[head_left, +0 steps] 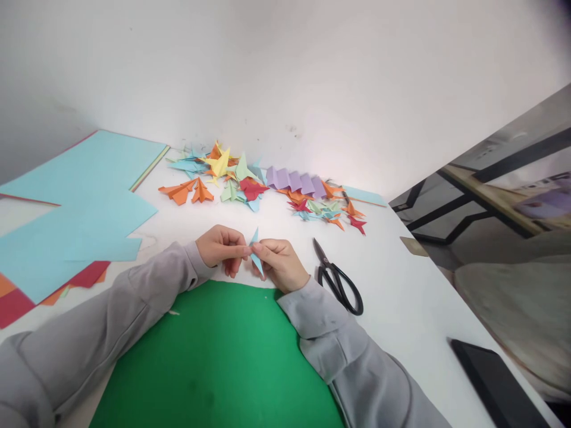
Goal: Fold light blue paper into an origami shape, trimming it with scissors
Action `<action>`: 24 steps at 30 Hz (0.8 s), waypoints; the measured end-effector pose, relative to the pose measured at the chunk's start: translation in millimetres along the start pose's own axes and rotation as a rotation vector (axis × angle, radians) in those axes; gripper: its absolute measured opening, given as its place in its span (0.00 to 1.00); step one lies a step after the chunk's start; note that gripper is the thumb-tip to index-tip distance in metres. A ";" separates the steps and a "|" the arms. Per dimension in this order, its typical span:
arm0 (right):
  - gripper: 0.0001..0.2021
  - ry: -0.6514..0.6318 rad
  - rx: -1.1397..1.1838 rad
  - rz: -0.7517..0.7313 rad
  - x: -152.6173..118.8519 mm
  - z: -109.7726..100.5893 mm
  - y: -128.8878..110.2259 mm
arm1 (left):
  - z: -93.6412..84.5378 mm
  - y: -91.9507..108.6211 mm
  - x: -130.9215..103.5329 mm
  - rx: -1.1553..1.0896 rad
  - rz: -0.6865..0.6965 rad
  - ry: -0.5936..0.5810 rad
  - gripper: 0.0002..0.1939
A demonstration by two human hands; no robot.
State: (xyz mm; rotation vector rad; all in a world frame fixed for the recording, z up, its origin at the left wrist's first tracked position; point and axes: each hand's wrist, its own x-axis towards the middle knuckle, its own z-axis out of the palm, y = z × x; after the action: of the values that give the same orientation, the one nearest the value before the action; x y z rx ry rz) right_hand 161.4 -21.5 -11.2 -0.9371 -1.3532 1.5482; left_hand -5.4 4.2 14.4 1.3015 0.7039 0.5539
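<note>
A small folded piece of light blue paper, slim and pointed at both ends, is held upright above the table. My left hand pinches its left side between thumb and fingers. From the right, my right hand grips the same piece, thumb in front; its other fingers are mostly hidden behind. Both hands are close together just past the far edge of a green mat. Black-handled scissors lie to the right of my right hand, blades pointing away.
Folded paper figures in several colours are heaped along the wall, beside a pleated purple paper strip. Light blue sheets cover the left of the white table. A black phone-like device lies near the right edge.
</note>
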 end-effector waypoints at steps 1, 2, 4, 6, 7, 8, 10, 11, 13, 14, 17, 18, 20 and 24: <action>0.20 0.002 0.018 0.002 -0.1 0.3 0.0 | -0.9 -0.7 0.6 -0.008 -0.006 -0.012 0.19; 0.19 0.005 0.035 0.006 -0.1 0.7 -0.6 | -2.0 -1.2 1.3 -0.022 -0.010 -0.020 0.19; 0.20 0.022 0.073 0.020 0.0 1.6 -2.9 | -4.2 -1.8 2.6 -0.065 -0.028 -0.041 0.20; 0.20 0.050 0.117 0.038 0.5 2.4 -5.7 | -6.2 -1.8 3.8 -0.108 -0.052 -0.066 0.20; 0.21 0.064 0.139 0.044 0.9 2.7 -6.9 | -7.0 -1.6 4.1 -0.122 -0.062 -0.078 0.20; 0.21 0.075 0.156 0.047 1.2 2.8 -7.9 | -7.5 -1.3 4.3 -0.131 -0.071 -0.087 0.20; 0.21 0.086 0.173 0.052 1.5 3.0 -9.2 | -7.6 -0.6 4.3 -0.139 -0.083 -0.099 0.20; 0.20 0.086 0.174 0.055 1.5 2.9 -9.4 | -7.4 -0.3 4.2 -0.140 -0.088 -0.104 0.19; 0.20 0.075 0.160 0.060 1.1 2.6 -9.2 | -6.8 0.1 4.0 -0.134 -0.095 -0.112 0.18; 0.20 0.065 0.148 0.061 0.9 2.3 -8.8 | -6.7 0.1 4.0 -0.131 -0.096 -0.115 0.18; 0.17 0.020 0.116 0.044 0.3 1.4 -7.0 | -7.4 -0.7 4.6 -0.124 -0.088 -0.116 0.17; 0.16 -0.001 0.109 0.033 0.3 1.2 -6.4 | -7.8 -1.2 4.9 -0.119 -0.082 -0.117 0.17; 0.13 -0.038 0.109 0.017 0.6 0.9 -5.5 | -8.1 -2.3 5.2 -0.098 -0.067 -0.111 0.18; 0.11 -0.046 0.135 0.028 1.8 0.8 -4.0 | -5.8 -3.3 4.8 -0.050 -0.028 -0.038 0.18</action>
State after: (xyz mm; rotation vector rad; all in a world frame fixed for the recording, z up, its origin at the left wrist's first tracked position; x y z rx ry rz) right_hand 160.6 -19.9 -7.1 -0.8449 -1.2547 1.6693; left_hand -6.5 10.9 9.8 1.2508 0.6711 0.5199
